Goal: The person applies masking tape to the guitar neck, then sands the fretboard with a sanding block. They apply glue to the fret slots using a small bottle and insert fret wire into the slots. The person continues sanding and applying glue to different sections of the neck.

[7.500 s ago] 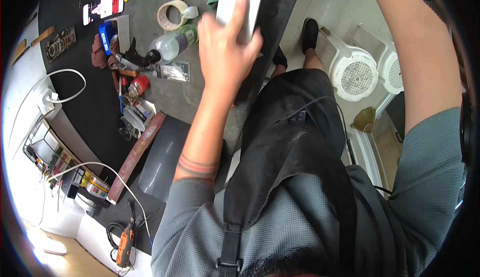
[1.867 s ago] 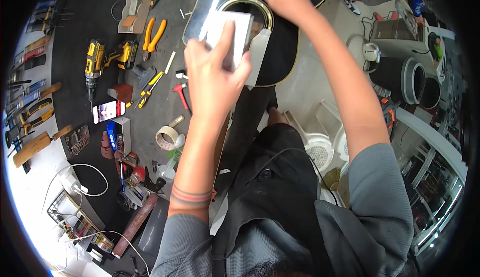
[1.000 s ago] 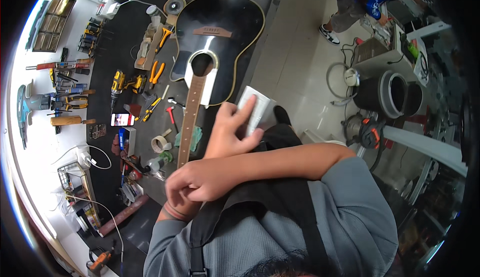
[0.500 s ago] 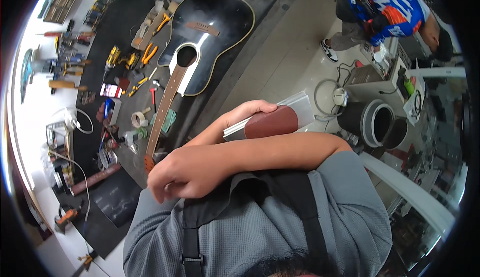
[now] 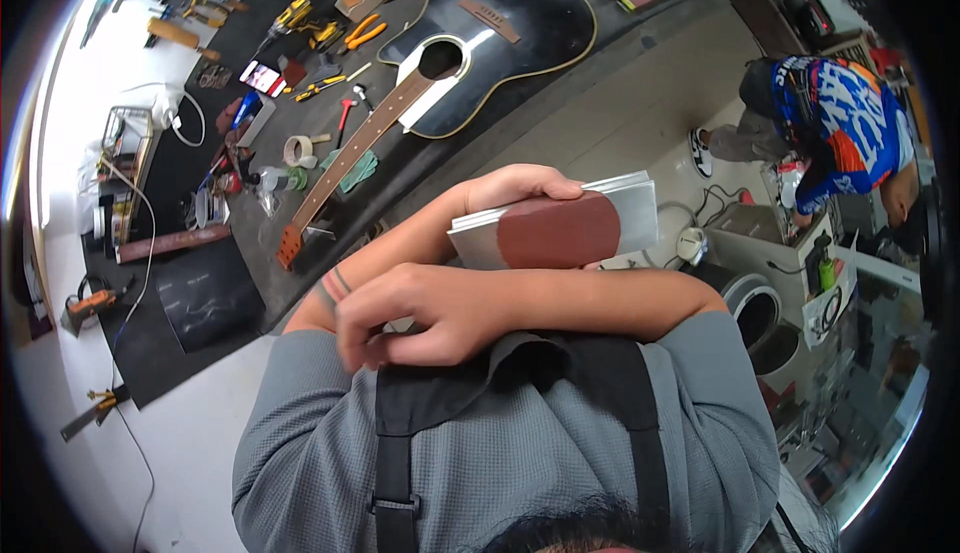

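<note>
In front of my chest, my left hand point(image 5: 525, 188) is closed on the top edge of a flat silver metal bar point(image 5: 637, 223) with ridged edges. A rounded reddish-brown piece like sandpaper point(image 5: 560, 231) lies against its face, and my left thumb rests at its upper edge. My right forearm crosses below the bar and hides part of its lower side. Near my left upper arm, my right hand point(image 5: 415, 315) has loosely bent fingers apart from the thumb, with nothing seen in them. Beyond, a black acoustic guitar point(image 5: 535, 28) without strings lies face up on the dark workbench point(image 5: 420, 193).
Pliers point(image 5: 365, 33), a yellow drill point(image 5: 292, 15), a red hammer point(image 5: 346, 118), masking tape point(image 5: 298, 150) and a phone point(image 5: 262, 77) lie left of the guitar. At right, another person point(image 5: 840, 128) bends over equipment near a grey cylinder point(image 5: 750, 303).
The whole view has shifted, so the bench and guitar appear higher and further right. The bar has turned more level, showing more of its face. My right hand has moved slightly right.
</note>
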`<state>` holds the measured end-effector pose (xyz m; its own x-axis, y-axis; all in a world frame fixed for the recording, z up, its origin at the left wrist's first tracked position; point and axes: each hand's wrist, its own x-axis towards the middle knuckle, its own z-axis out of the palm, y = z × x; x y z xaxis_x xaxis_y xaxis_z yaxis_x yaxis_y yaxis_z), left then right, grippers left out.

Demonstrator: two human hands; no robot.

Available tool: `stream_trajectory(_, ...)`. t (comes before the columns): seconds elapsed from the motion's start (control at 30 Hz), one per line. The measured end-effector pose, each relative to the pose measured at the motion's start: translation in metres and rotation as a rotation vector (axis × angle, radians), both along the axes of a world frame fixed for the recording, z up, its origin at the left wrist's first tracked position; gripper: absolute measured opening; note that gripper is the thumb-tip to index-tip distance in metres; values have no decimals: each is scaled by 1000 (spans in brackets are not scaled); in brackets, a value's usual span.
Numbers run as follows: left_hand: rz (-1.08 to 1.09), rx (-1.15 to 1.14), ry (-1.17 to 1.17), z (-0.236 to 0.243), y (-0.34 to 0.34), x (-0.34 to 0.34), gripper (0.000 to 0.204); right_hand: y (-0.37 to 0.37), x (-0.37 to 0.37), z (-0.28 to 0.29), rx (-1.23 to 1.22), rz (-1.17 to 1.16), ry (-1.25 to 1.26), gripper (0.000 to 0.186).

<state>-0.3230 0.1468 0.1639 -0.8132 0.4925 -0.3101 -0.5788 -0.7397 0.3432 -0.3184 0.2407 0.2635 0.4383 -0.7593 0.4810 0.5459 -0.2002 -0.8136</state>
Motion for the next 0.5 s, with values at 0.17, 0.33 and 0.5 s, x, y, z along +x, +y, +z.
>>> stream_trajectory(0.17, -27, -298, 27, 18, 7, -11, 61, -7, 8, -1, 29, 6, 42, 21)
stream_trajectory(0.33, 30, -386, -18, 15, 10, -6, 56, -8, 15, 12, -65, 95, 27, 19)
stream_trajectory(0.5, 25, -208, 115, 32, -9, 15, 47, 2, -1, -13, -25, 39, 91, 18)
